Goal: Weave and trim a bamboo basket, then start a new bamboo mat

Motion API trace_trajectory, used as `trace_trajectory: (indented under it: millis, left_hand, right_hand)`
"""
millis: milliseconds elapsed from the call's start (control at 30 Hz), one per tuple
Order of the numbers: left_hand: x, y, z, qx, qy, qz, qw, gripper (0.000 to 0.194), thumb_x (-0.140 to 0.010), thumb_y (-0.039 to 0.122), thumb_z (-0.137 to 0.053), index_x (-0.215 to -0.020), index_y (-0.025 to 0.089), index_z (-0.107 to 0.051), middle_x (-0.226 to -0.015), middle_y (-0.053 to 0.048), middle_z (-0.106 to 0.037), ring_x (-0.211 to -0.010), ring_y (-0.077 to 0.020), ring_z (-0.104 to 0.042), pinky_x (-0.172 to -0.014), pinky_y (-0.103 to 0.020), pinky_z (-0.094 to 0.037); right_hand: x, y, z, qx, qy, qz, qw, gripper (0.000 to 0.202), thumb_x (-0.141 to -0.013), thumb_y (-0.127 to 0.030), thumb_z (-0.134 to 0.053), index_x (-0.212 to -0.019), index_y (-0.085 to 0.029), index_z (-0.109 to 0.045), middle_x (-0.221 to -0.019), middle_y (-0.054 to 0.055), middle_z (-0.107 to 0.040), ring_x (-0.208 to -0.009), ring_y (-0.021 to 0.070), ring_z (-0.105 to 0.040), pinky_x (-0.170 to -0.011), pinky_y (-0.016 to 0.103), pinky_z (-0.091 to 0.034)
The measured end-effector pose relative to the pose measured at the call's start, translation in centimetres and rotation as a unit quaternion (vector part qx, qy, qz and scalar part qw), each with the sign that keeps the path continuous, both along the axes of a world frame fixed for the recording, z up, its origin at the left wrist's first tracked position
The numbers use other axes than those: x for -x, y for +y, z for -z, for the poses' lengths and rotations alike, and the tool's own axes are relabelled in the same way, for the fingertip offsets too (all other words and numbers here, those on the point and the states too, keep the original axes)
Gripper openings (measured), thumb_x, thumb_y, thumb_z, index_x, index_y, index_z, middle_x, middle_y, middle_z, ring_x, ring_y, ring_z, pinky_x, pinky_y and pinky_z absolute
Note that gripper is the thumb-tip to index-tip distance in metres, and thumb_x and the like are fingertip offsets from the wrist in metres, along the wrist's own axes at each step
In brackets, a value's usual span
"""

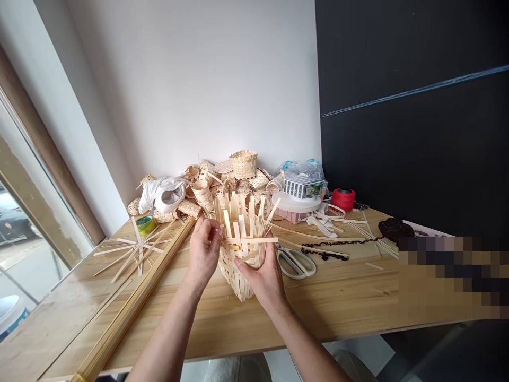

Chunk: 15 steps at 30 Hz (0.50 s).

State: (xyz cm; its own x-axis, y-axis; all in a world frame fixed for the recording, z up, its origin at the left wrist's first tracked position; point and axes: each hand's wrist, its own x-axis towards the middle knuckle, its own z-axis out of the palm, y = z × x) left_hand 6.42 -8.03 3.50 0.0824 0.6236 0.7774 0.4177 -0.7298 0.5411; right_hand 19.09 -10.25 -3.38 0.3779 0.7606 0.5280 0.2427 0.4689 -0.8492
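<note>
A partly woven basket (pixel 238 268) of pale flat strips is held above the wooden table, its upright strip ends sticking up around the rim. My left hand (pixel 204 246) is at its left upper edge, with thumb and fingers pinched on a strip. Across the near side, a pale horizontal strip (pixel 258 240) passes over the upright ones, its right end loose. My right hand (pixel 264 268) grips the basket's right side, thumb in front and the fingers mostly hidden behind.
White-handled scissors (pixel 296 262) and a dark chain (pixel 342 242) lie to the right. Long strips (pixel 147 292) and a star of crossed strips (pixel 139 245) are at left. Woven baskets (pixel 243 163), a red thread spool (pixel 343 199) and green tape (pixel 146 225) sit farther back.
</note>
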Motion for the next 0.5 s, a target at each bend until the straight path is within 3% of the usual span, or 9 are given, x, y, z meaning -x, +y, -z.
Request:
trace_trajectory:
  millis: [200, 400, 467, 500]
  left_hand:
    - [0.0, 0.2, 0.1, -0.006, -0.011, -0.009, 1.000, 0.009, -0.079, 0.016, -0.047, -0.071, 0.018, -0.046, -0.077, 0.000, -0.042, -0.063, -0.0113, -0.047, -0.056, -0.025, -0.041]
    - [0.2, 0.4, -0.7, -0.024, 0.029, -0.013, 0.999, 0.008, -0.077, 0.016, -0.053, -0.070, 0.018, -0.052, -0.071, 0.001, -0.044, -0.062, -0.0110, -0.044, -0.055, -0.023, -0.038]
    - [0.1, 0.4, -0.8, -0.026, 0.024, -0.011, 0.999, 0.004, -0.076, 0.019, -0.057, -0.080, 0.019, -0.055, -0.073, 0.001, -0.044, -0.062, -0.0109, -0.044, -0.056, -0.023, -0.039]
    - [0.0, 0.4, -0.7, -0.027, 0.009, -0.007, 1.000, 0.013, -0.076, 0.021, -0.058, -0.089, 0.020, -0.055, -0.075, 0.001, -0.045, -0.063, -0.0112, -0.045, -0.057, -0.024, -0.041]
  right_hand:
    - [-0.3, -0.1, -0.1, 0.016, 0.003, -0.022, 1.000, 0.092, -0.058, -0.019, -0.068, -0.136, -0.027, -0.019, -0.132, 0.008, -0.042, -0.119, 0.0254, -0.040, -0.098, 0.043, -0.034]
    - [-0.4, 0.3, -0.1, -0.014, 0.054, -0.075, 0.996, 0.088, -0.058, -0.023, -0.070, -0.134, -0.027, -0.025, -0.131, 0.007, -0.045, -0.119, 0.0257, -0.042, -0.100, 0.043, -0.032]
    - [-0.5, 0.5, -0.2, -0.017, 0.098, -0.118, 0.988, 0.088, -0.060, -0.025, -0.071, -0.134, -0.027, -0.025, -0.129, 0.007, -0.048, -0.116, 0.0253, -0.046, -0.099, 0.043, -0.035]
    - [-0.6, 0.5, -0.3, -0.016, 0.125, -0.138, 0.982, 0.088, -0.061, -0.026, -0.071, -0.135, -0.027, -0.024, -0.128, 0.008, -0.049, -0.114, 0.0252, -0.048, -0.097, 0.043, -0.036]
